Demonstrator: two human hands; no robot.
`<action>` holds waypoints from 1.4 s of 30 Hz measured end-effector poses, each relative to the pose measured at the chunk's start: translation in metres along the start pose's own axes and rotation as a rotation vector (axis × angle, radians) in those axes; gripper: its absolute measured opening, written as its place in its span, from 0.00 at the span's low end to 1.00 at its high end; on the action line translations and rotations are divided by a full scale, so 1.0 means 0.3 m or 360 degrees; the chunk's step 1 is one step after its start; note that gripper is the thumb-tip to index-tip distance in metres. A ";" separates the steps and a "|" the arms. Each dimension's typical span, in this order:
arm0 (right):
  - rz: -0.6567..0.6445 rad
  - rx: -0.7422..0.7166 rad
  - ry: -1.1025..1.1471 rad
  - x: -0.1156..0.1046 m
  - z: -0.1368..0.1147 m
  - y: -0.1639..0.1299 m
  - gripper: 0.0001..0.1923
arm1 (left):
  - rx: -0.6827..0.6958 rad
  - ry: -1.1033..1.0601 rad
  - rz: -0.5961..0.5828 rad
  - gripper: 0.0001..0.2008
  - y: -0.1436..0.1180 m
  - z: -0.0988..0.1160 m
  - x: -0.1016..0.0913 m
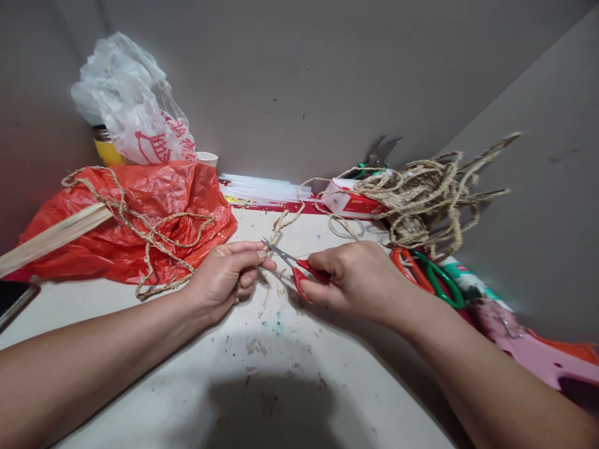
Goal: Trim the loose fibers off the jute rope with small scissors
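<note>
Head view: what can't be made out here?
- Rope where the left hand grips it: hidden by the fingers.
- Small red scissors: handles covered by the right hand; whether the blades touch the rope is too small to tell.
- Dark flat object: cut off by the left edge.
- Yellow container: mostly behind the white bag.

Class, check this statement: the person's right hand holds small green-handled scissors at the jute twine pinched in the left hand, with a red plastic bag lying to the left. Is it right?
One detail is wrong. The small scissors in the right hand have red handles, not green; the head view shows it. The rest stands: the left hand pinches the jute twine, and the red plastic bag lies to the left.
</note>
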State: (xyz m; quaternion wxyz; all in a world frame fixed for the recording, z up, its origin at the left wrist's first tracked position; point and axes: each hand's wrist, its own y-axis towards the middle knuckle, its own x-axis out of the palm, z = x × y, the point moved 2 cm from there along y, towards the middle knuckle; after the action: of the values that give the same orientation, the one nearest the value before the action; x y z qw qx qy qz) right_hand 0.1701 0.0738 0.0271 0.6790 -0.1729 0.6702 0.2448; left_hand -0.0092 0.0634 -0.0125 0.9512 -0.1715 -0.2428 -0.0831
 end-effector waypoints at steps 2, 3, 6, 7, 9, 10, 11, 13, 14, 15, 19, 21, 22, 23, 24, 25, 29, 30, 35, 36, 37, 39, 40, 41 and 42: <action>-0.0002 -0.0015 0.0006 0.001 0.003 0.000 0.18 | 0.0004 -0.0005 0.0000 0.06 0.001 0.000 0.000; -0.0005 -0.0023 0.0007 0.001 0.004 -0.001 0.18 | 0.0004 -0.0006 -0.0002 0.06 0.001 0.000 0.000; -0.0009 -0.0032 0.0015 -0.001 0.005 -0.002 0.18 | 0.0001 -0.0002 -0.0006 0.07 0.001 0.001 -0.002; -0.0012 -0.0032 0.0022 -0.001 0.005 -0.002 0.18 | 0.0000 0.0002 -0.0006 0.07 0.001 0.001 -0.002; -0.0005 -0.0032 0.0040 -0.002 0.006 -0.002 0.17 | 0.0002 0.0006 -0.0008 0.07 0.002 0.002 -0.002; 0.0010 -0.0029 0.0055 -0.001 0.007 -0.001 0.17 | 0.0004 0.0005 -0.0011 0.07 0.003 0.003 -0.002; 0.0037 -0.0026 0.0087 -0.001 0.009 0.000 0.17 | 0.0007 0.0005 -0.0014 0.07 0.003 0.004 -0.001; 0.0126 0.0001 0.0232 0.000 0.012 0.004 0.16 | 0.0010 0.0004 -0.0033 0.07 0.005 0.006 0.001; 0.0182 0.0028 0.0356 0.000 0.014 0.006 0.16 | 0.0007 0.0005 -0.0047 0.07 0.005 0.006 0.002; 0.0232 0.0064 0.0513 0.000 0.015 0.008 0.17 | 0.0003 0.0006 -0.0064 0.07 0.004 0.006 0.003; 0.0342 0.0250 0.1277 0.006 0.016 0.019 0.20 | -0.0021 0.0022 -0.0110 0.07 -0.001 0.005 0.004; 0.0380 0.0386 0.1577 0.012 0.015 0.021 0.21 | -0.0036 0.0059 -0.0142 0.05 -0.005 0.004 0.006; 0.0384 0.0460 0.1693 0.017 0.014 0.021 0.20 | -0.0044 0.0080 -0.0159 0.06 -0.006 0.004 0.007; 0.0375 0.0530 0.1788 0.022 0.013 0.021 0.20 | -0.0043 0.0102 -0.0169 0.07 -0.007 0.003 0.009; 0.0353 0.0587 0.1872 0.028 0.009 0.022 0.19 | -0.0034 0.0129 -0.0170 0.08 -0.008 0.001 0.010; 0.0324 0.0633 0.1947 0.033 0.005 0.022 0.19 | -0.0010 0.0165 -0.0160 0.08 -0.009 0.000 0.012; 0.0269 0.0732 0.2108 0.041 -0.018 0.027 0.20 | 0.0150 0.0531 -0.0065 0.11 -0.019 -0.008 0.020; 0.0267 0.0751 0.2127 0.043 -0.023 0.028 0.20 | 0.0215 0.0670 -0.0044 0.10 -0.023 -0.010 0.022; 0.0206 0.0835 0.2217 0.066 -0.035 0.027 0.21 | 0.0864 0.1371 -0.0029 0.07 -0.055 -0.007 0.031; 0.0180 0.0836 0.2251 0.072 -0.038 0.026 0.21 | 0.0979 0.1488 -0.0039 0.08 -0.060 -0.007 0.032; 0.0156 0.0834 0.2296 0.077 -0.041 0.025 0.21 | 0.1066 0.1583 -0.0049 0.09 -0.065 -0.007 0.033; 0.0154 0.0836 0.2408 0.081 -0.048 0.024 0.20 | 0.1142 0.1669 -0.0065 0.09 -0.069 -0.006 0.033; 0.0177 0.0844 0.2469 0.080 -0.051 0.024 0.20 | 0.1132 0.1649 -0.0066 0.09 -0.069 -0.006 0.033; 0.0215 0.0855 0.2531 0.078 -0.052 0.024 0.19 | 0.1088 0.1590 -0.0064 0.09 -0.067 -0.006 0.033; 0.0267 0.0859 0.2591 0.075 -0.052 0.024 0.18 | 0.1008 0.1499 -0.0061 0.10 -0.064 -0.007 0.033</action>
State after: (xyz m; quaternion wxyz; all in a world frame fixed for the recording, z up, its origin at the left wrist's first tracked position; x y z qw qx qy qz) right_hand 0.1527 0.0732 0.0048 -0.0152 -0.0770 0.9942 -0.0736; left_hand -0.0045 0.0440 -0.0038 0.9601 0.1822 0.1915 -0.0910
